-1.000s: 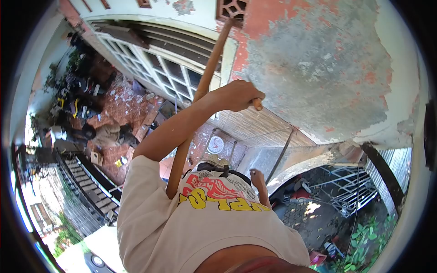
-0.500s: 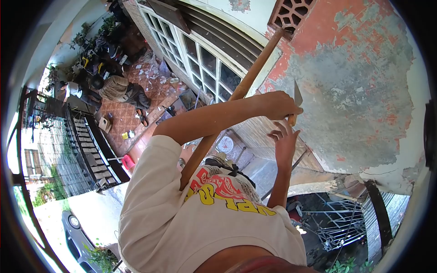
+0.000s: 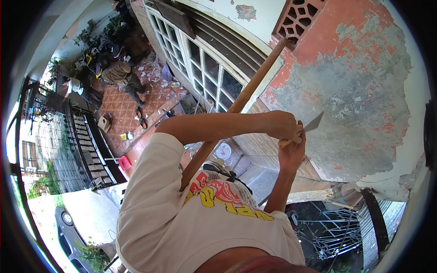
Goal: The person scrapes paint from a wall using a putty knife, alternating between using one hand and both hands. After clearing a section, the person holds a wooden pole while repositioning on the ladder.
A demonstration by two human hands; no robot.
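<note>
My left hand is closed around a scraper with a pointed metal blade. The blade points up and right, in front of a wall patch of bare grey plaster and peeling red paint. Part of the light handle shows below my left fist. Just beneath it, my right hand has its fingers raised and closed on the scraper near the blade's base. A thick wooden pole runs diagonally under my left forearm to my shirt, its upper end by a vent block.
Louvred shutters and a white-framed window line the wall. Down on the left, two people are on a tiled floor strewn with scraps, near a red dustpan. Metal bars lie at lower right.
Both hands and the scraper have moved lower in the view. The blade has turned from upright to slanting right. My right hand's spread fingers have closed on the scraper. The view has shifted slightly.
</note>
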